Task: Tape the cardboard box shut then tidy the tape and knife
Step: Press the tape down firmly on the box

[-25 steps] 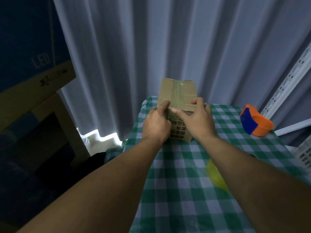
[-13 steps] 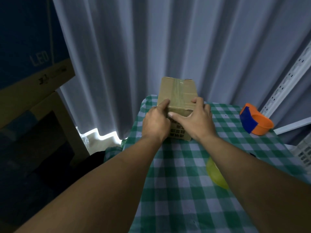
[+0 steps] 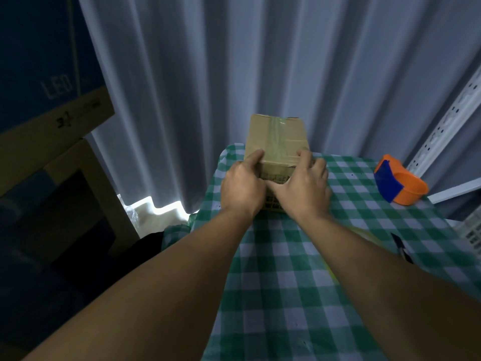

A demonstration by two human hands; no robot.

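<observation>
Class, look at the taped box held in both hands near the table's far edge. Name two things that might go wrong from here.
1. The box stands near the far edge of the table; as the left hand and right hand press the tape, a firm push may slide it off.
2. The knife lies beside the right forearm, which might brush it.

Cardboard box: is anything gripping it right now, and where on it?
Both hands hold the cardboard box at its near top edge: left hand on the left corner, right hand on the right corner, thumbs pressed against the printed front face.
</observation>
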